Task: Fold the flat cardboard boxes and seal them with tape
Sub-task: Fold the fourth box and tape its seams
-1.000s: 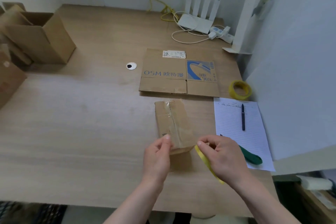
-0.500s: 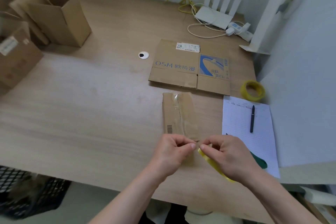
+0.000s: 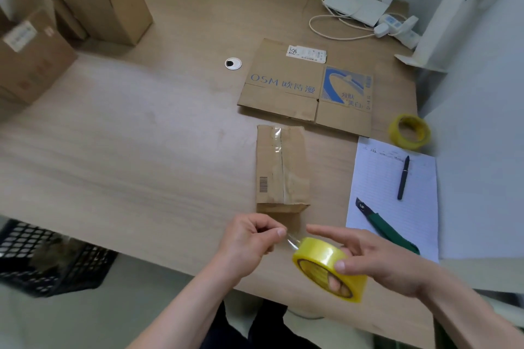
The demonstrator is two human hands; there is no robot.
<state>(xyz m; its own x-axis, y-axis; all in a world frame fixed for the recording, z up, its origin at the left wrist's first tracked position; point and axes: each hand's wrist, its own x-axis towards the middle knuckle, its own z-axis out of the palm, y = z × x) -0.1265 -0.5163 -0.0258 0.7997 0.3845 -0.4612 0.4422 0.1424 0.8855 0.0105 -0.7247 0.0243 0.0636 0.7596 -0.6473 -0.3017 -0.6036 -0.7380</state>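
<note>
Left hand (image 3: pixel 249 241) pinches the tape end. Right hand (image 3: pixel 377 261) grips the yellow tape roll (image 3: pixel 326 269), below the small taped box (image 3: pixel 282 170)

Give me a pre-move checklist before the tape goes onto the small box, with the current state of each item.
1. Tape roll gripped: ok, the right hand holds it with fingers through the core.
2. Free end lifted: ok, the left hand pinches a short clear strip pulled off the roll.
3. Strip long enough to span the box: not ok, only a short length is out.
4. Small box closed with flaps meeting: ok on its top face, which already carries clear tape along the seam.
5. Near end face sealed: cannot tell.
6. Utility knife at hand for cutting: ok, it lies on the lined paper beside the box.
</note>
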